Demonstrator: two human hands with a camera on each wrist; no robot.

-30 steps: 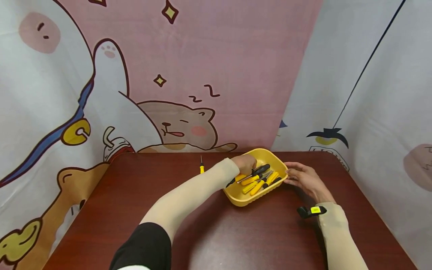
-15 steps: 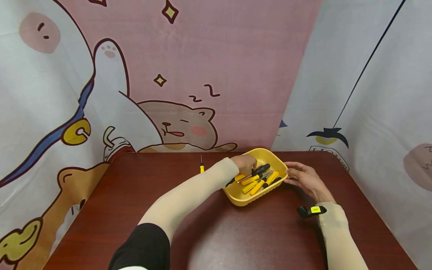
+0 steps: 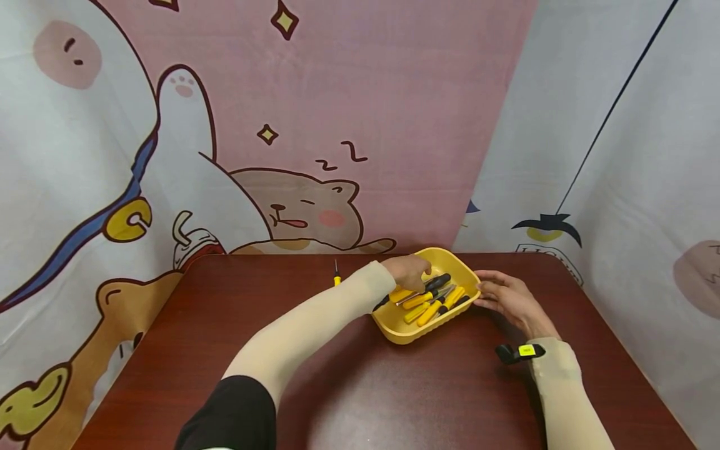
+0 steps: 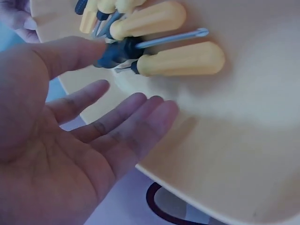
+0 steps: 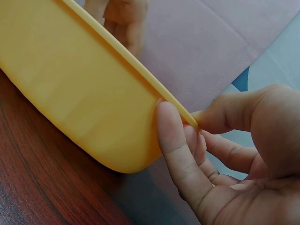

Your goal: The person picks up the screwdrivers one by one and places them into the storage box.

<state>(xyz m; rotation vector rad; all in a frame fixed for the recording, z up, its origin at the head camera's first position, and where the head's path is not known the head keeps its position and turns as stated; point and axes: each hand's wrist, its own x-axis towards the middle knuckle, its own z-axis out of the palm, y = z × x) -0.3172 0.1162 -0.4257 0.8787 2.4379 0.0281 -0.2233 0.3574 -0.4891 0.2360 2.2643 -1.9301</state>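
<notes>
A yellow plastic basket (image 3: 400, 336) holds several screwdrivers with yellow or black handles. My left hand (image 3: 406, 272) reaches over its far left side. In the left wrist view the fingers (image 4: 140, 126) are loosely extended and hold nothing. The thumb overlaps a black-handled screwdriver (image 4: 117, 52), beside a yellow-handled screwdriver (image 4: 187, 60). At the basket's right corner is my right hand (image 3: 509, 299). The right wrist view shows its thumb and fingers pinching the basket's rim (image 5: 154, 89).
Another screwdriver (image 3: 337, 279), yellow-handled with its shaft pointing away, lies on the dark red table (image 3: 394, 394) left of the basket, partly behind the left sleeve. A printed cloth (image 3: 416, 125) hangs behind the table's far edge.
My left hand has lifted slightly and shifted a little left, with its fingers spread more. The right hand and the basket have stayed in place.
</notes>
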